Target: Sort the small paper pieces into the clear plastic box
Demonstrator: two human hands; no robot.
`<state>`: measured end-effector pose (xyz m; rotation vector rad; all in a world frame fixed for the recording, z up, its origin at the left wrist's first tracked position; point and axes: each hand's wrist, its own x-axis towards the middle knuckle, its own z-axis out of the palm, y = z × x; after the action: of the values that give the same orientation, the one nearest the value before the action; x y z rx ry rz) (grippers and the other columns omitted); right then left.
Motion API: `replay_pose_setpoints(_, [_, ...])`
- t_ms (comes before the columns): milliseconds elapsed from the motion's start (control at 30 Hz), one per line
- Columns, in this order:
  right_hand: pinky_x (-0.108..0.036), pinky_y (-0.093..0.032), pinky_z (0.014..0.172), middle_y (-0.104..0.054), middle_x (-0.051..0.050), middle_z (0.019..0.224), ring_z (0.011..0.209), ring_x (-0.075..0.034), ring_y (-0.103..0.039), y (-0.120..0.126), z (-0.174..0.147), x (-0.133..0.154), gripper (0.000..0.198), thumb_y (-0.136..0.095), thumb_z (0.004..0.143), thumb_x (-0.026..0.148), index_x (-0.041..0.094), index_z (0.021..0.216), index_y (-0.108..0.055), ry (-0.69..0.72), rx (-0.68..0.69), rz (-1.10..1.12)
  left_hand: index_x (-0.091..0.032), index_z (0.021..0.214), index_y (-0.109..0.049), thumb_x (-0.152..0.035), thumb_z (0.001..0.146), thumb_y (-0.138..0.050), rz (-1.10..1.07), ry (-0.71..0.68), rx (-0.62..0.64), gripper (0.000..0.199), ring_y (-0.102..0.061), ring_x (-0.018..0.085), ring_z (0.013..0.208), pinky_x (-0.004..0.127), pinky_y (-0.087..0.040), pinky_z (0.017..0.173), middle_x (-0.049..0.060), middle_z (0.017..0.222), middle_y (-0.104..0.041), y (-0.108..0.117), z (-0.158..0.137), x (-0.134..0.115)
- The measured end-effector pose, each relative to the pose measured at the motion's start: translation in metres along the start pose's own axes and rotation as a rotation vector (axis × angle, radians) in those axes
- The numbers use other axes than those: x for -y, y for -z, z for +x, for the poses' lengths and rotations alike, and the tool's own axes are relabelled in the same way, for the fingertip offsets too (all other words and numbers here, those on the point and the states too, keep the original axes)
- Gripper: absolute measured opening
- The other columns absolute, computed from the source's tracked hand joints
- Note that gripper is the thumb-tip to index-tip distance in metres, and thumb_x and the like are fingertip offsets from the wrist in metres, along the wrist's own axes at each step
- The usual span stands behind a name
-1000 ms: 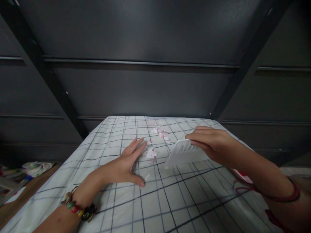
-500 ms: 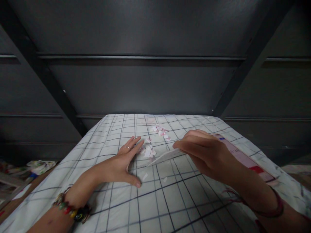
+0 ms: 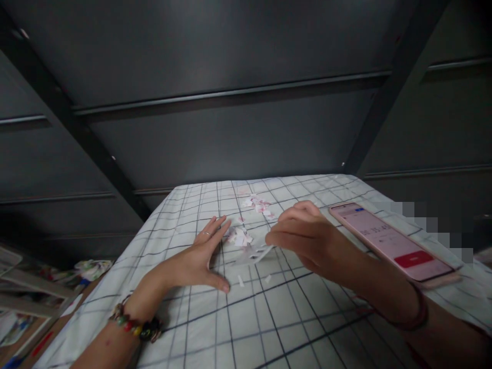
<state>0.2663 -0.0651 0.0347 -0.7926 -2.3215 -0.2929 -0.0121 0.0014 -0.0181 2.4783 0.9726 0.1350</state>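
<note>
My right hand [image 3: 311, 236] pinches the edge of a thin, pale sheet [image 3: 258, 253] with dark marks on it; whether it is paper or clear plastic I cannot tell. The sheet tilts down from my fingers toward the cloth, its lower edge blurred. My left hand [image 3: 196, 261] rests on the cloth with thumb and fingers spread, holding nothing. Just beyond the sheet, near my left fingertips, lies a small pile of white paper scraps [image 3: 239, 237]. Two loose slips, one of them a white scrap [image 3: 241, 281], lie in front of my left thumb.
A second heap of white and pink scraps [image 3: 257, 203] lies farther back on the white checked cloth [image 3: 215, 328]. A pink phone [image 3: 380, 238] with a lit timer screen lies at the right. Dark panels [image 3: 238, 138] stand behind; cluttered shelving [image 3: 34, 292] is low at left.
My right hand has moved slightly left with the sheet, which now shows its marked face. My left hand keeps its spread pose. The view has tilted, and more of the phone shows.
</note>
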Motion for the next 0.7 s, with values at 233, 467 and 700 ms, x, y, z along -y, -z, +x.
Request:
replay_pose_setpoints(233, [-0.026,-0.038,0.071,-0.062,0.003,0.070,0.073,-0.012,-0.053,0.005,-0.006,-0.009,0.030,-0.040,0.087,-0.001,0.020,0.081,-0.060,-0.050,-0.072,-0.007,-0.026,0.155,0.002,-0.078,0.064,-0.068,-0.016,0.019,-0.005,0.125,0.012,0.038,0.144,0.058,-0.006,0.114,0.015,0.160,0.010,0.001,0.000,-0.003])
replay_pose_setpoints(467, [-0.030,-0.036,0.068,-0.062,0.002,0.069,0.070,-0.013,-0.051,0.000,-0.006,-0.008,0.036,-0.037,0.080,-0.008,0.020,0.079,-0.059,-0.052,-0.012,-0.204,-0.024,0.155,0.001,-0.080,0.064,-0.066,-0.025,0.037,0.006,0.126,0.012,0.037,0.145,0.056,-0.005,0.115,0.015,0.160,0.011,0.002,-0.001,-0.005])
replay_pose_setpoints(700, [-0.029,-0.039,0.068,-0.065,0.003,0.073,0.071,-0.012,-0.055,0.006,-0.012,-0.013,0.030,-0.039,0.084,-0.002,0.021,0.086,-0.059,-0.028,-0.117,-0.133,-0.023,0.155,0.000,-0.081,0.065,-0.063,-0.017,0.019,0.003,0.124,0.013,0.037,0.144,0.057,-0.006,0.114,0.018,0.160,0.010,0.003,-0.001,-0.006])
